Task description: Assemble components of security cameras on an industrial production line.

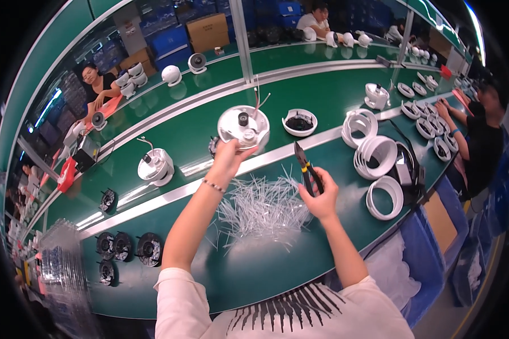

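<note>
My left hand [228,159] grips the near edge of a round white camera housing [253,125], which has a black lens-like part in its middle and thin wires rising from its far side. In my right hand [323,198] is a pair of diagonal cutters [308,169] with black and yellow handles, jaws pointing up and away from me. Between my forearms a heap of clear plastic strips [263,212] lies on the green bench [254,271]. Just beyond the cutters sits a white bowl-shaped cover [300,122] with black parts inside.
White rings [384,198] stand stacked at the right by a black cable. Black round modules [149,248] and clear trays [62,265] lie at the left. Another white housing [155,167] rests on the conveyor. A metal rail [181,195] crosses the bench. Co-workers sit across and at the right.
</note>
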Available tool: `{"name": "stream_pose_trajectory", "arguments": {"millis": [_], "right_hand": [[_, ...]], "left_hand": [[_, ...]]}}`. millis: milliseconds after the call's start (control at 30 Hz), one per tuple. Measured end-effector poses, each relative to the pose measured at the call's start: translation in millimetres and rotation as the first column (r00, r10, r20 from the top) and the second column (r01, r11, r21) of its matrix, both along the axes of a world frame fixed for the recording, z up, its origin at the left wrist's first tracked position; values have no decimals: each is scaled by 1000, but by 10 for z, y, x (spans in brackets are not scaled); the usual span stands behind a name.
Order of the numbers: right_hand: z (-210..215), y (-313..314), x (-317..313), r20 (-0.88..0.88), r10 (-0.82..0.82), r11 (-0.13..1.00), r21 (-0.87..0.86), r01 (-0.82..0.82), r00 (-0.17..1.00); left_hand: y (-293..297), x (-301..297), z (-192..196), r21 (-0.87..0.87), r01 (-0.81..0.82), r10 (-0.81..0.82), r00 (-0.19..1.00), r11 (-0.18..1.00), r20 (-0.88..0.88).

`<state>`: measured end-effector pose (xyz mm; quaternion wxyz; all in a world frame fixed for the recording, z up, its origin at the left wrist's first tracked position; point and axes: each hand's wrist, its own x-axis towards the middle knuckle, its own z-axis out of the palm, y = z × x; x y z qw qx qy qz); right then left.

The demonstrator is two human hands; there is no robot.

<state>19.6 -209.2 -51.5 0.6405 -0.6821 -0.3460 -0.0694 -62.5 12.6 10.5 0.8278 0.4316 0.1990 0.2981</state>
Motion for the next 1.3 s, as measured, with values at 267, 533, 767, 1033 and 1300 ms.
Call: {"name": "stream_pose_trajectory", "arguments": {"millis": [267,533,767,1033,1300], "right_hand": [[-103,-109,120,312,-24,993,-103,59,950],[-44,-71,145,338,17,992,-126,27,941],[-68,-33,110,374,31,992,-126,18,927],[-142,-56,15,352,47,988,-156,9,935],[-23,-72,-98,358,84,988,-149,-32,930]], "left_hand": [[341,1124,-693,-293,-141,190,970,946,150],[597,1090,-735,743,-51,491,780,667,-388],[821,551,-634,717,507,584,425,479,-691],[549,-354,-485,905,409,654,655,115,-379],[596,-2153,-440,684,582,561,416,440,-715]]}}
